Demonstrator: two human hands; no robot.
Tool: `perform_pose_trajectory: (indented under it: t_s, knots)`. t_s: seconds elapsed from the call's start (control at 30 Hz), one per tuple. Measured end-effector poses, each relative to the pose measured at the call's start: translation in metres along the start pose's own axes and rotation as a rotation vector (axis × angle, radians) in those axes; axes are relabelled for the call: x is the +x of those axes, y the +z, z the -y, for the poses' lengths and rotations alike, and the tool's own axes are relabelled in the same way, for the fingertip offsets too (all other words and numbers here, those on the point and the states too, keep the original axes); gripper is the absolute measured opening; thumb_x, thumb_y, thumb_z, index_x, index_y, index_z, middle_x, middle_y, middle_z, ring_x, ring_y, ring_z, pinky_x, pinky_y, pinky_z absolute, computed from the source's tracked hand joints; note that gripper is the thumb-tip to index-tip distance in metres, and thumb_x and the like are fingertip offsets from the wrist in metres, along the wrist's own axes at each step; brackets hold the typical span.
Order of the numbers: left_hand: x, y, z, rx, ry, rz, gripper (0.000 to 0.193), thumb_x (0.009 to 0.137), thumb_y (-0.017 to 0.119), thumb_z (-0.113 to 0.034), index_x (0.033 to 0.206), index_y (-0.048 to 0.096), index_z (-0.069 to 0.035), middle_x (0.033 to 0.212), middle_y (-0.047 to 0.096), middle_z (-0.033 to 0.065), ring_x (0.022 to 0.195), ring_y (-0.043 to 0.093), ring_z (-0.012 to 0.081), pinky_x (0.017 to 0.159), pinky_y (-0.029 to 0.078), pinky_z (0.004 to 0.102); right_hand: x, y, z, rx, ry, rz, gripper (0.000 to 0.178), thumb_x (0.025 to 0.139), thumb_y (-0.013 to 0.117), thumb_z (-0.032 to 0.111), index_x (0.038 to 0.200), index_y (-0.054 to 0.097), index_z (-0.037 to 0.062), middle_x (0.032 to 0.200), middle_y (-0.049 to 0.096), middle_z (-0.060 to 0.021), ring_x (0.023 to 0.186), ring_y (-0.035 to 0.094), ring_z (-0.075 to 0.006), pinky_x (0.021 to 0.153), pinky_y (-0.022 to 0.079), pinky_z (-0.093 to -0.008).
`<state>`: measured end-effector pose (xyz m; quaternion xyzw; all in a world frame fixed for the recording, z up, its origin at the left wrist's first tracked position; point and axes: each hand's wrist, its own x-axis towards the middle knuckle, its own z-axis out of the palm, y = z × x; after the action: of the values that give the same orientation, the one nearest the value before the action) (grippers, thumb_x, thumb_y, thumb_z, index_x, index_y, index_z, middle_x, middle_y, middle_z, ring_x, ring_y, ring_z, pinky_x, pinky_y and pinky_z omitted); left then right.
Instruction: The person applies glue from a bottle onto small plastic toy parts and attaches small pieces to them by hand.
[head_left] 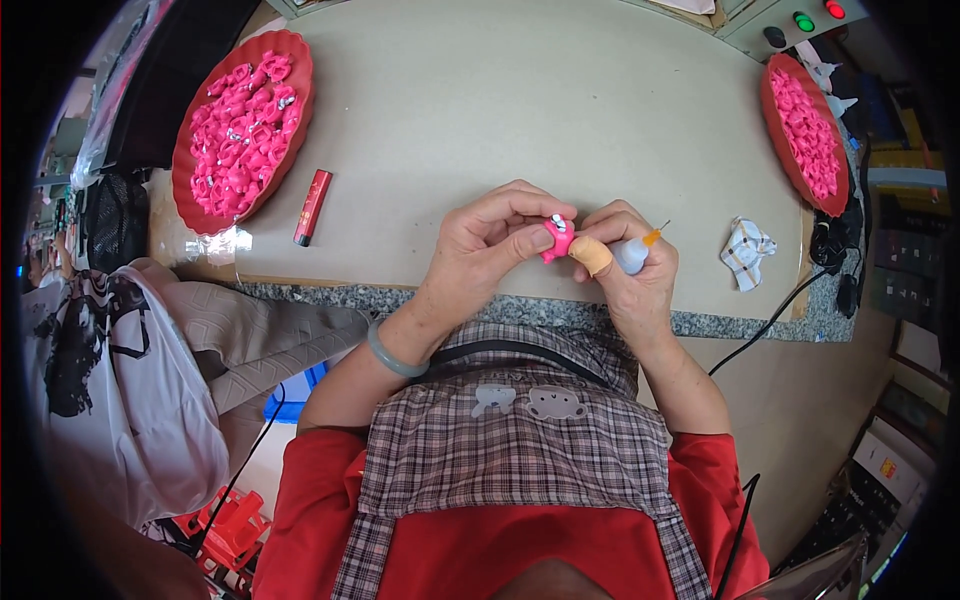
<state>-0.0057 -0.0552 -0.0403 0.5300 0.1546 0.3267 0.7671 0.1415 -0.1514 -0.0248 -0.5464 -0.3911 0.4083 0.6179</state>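
Note:
My left hand (487, 238) pinches a small bright pink plastic figure piece (555, 240) between thumb and fingers; a white and dark patch shows on its top. Close beside it, my right hand (640, 285) is closed around a small translucent squeeze bottle (630, 256) with an orange cap and a thin needle tip, which points up and to the right. A beige finger cover (592, 257) sits on a digit of my right hand, right by the pink piece. Whether that digit touches the piece, I cannot tell. Both hands are above the table's near edge.
Scalloped red trays hold many pink pieces: one tray (303, 130) at the left, another tray (842, 165) at the far right. A red stick-shaped box (313, 207) lies near the left tray. A checked cloth (747, 254) rests at the right. Cables hang at the right edge.

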Motion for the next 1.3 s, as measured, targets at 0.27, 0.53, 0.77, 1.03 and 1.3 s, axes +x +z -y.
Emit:
perform_pose_trajectory:
  t_s: [0.27,0.53,0.77,1.03,1.3]
  knots:
    - [0.002,-0.005,0.004,-0.237,-0.057,0.100,0.020,0.093,0.056,-0.009,0.109,0.061,0.002,0.097,0.061,0.0058,0.090,0.057,0.0127,0.085,0.046,0.0274,-0.001,0.004,0.009,-0.201,-0.121,-0.013,0.014,0.076,0.077,0.009,0.078,0.065,0.0020,0.079,0.059,-0.0041,0.067,0.055,-0.0108,0.057,0.043,-0.0241]
    - [0.001,0.000,0.001,-0.074,0.042,0.035,0.020,0.092,0.055,-0.004,0.110,0.060,0.003,0.102,0.058,0.0074,0.090,0.058,0.0134,0.084,0.047,0.0272,0.000,0.003,0.009,-0.254,-0.144,-0.029,0.014,0.076,0.077,0.009,0.081,0.066,0.0026,0.079,0.060,-0.0045,0.069,0.056,-0.0109,0.059,0.044,-0.0242]
    - [-0.004,0.012,0.001,0.109,0.140,-0.127,0.022,0.084,0.060,0.008,0.105,0.060,0.004,0.106,0.051,0.0085,0.093,0.059,0.0141,0.084,0.055,0.0253,0.000,0.003,0.009,-0.151,-0.115,-0.078,0.014,0.080,0.073,0.006,0.091,0.067,0.0016,0.084,0.061,-0.0047,0.071,0.057,-0.0084,0.062,0.046,-0.0211]
    - [-0.003,0.010,0.005,0.435,0.251,-0.155,0.023,0.075,0.065,0.008,0.097,0.066,-0.002,0.100,0.057,0.0075,0.088,0.059,0.0142,0.073,0.053,0.0259,0.001,0.000,0.007,-0.343,-0.253,-0.020,0.013,0.079,0.068,-0.004,0.091,0.067,0.0006,0.084,0.063,-0.0056,0.070,0.060,-0.0092,0.060,0.046,-0.0210]
    - [-0.004,0.011,0.008,0.506,0.332,-0.155,0.027,0.071,0.066,0.009,0.096,0.068,-0.002,0.097,0.057,0.0079,0.086,0.060,0.0157,0.071,0.052,0.0260,0.001,-0.006,0.010,-0.489,-0.316,0.013,0.019,0.070,0.066,-0.008,0.087,0.066,0.0005,0.081,0.063,-0.0071,0.067,0.061,-0.0119,0.056,0.047,-0.0233]
